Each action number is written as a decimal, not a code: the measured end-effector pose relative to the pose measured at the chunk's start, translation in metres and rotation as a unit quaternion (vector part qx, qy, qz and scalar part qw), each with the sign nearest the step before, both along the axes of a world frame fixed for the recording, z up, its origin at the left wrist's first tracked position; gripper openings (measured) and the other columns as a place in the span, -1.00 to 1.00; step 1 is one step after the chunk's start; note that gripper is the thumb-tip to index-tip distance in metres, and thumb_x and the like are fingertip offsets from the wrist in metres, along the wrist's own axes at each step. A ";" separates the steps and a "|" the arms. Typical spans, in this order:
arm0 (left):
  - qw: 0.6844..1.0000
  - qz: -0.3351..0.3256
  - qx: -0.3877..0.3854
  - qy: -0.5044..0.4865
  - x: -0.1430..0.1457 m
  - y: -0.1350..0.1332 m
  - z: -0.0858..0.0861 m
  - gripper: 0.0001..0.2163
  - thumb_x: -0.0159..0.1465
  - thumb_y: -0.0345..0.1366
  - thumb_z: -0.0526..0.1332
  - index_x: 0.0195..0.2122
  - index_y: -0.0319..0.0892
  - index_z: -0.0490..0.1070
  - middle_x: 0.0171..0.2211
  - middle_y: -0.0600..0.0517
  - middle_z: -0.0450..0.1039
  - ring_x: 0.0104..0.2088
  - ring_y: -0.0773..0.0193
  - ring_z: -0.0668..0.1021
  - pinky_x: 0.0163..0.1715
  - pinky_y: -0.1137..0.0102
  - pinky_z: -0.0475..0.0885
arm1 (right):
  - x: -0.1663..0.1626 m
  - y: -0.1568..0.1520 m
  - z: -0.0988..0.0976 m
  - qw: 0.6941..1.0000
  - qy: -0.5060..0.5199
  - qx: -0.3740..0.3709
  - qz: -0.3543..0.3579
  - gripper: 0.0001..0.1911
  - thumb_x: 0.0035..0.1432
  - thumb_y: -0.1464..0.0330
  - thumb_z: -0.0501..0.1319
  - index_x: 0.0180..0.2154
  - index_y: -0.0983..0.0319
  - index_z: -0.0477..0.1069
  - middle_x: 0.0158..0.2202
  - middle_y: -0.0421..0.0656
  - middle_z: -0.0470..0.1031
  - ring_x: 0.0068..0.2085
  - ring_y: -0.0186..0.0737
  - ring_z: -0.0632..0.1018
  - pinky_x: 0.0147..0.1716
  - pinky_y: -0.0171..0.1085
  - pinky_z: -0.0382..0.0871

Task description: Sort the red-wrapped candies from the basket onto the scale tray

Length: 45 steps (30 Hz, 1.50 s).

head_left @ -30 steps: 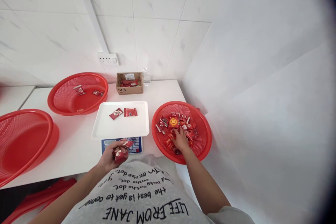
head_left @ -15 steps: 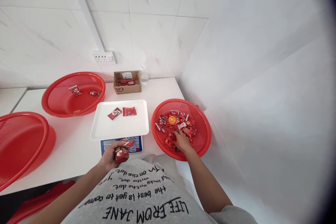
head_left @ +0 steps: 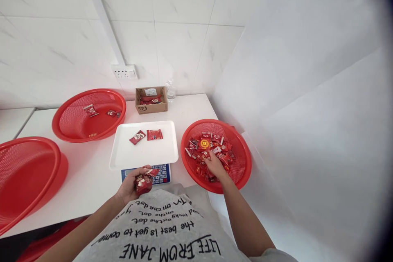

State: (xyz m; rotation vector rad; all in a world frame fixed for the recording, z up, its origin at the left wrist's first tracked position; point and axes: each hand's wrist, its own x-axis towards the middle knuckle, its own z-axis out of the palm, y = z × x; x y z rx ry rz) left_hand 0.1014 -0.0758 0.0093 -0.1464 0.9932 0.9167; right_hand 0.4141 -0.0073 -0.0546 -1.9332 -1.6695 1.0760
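My left hand (head_left: pixel 130 186) is closed around several red snack packets (head_left: pixel 143 184), just in front of the scale's blue keypad (head_left: pixel 161 174). My right hand (head_left: pixel 215 166) reaches into the red basket (head_left: pixel 245 163) on the right, its thumb and fingers pinching a red candy packet (head_left: pixel 205 156). Around it lie several small red wrapped candies (head_left: pixel 225 157) and one with a round yellow emblem (head_left: pixel 204 143). On the scale's white tray (head_left: pixel 144 157), a dark red packet (head_left: pixel 137 137) lies tilted beside a brighter red one (head_left: pixel 154 134).
Behind the tray stands a cardboard box (head_left: pixel 152 108) with red packets inside, next to a clear plastic bottle (head_left: pixel 170 92). A second red basket (head_left: pixel 58 125) at the back left holds a few packets. Another red basket (head_left: pixel 57 159) is at the left edge. A wall borders the right side.
My right hand has lifted slightly among the candies, and a red packet now shows at its fingertips. My left hand keeps its packets. The whole view has shifted a little.
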 end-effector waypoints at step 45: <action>0.996 -0.004 -0.018 0.089 -0.048 0.007 -0.002 -0.84 0.06 -0.47 0.16 -0.30 -0.22 0.34 -0.50 -0.05 0.50 -0.55 0.16 0.55 -0.48 0.30 0.47 | -0.215 -0.010 0.031 0.991 0.091 0.018 0.094 -0.36 0.10 0.31 0.10 0.21 0.29 0.05 0.15 0.08 0.19 0.14 0.02 0.28 0.08 -0.09 0.16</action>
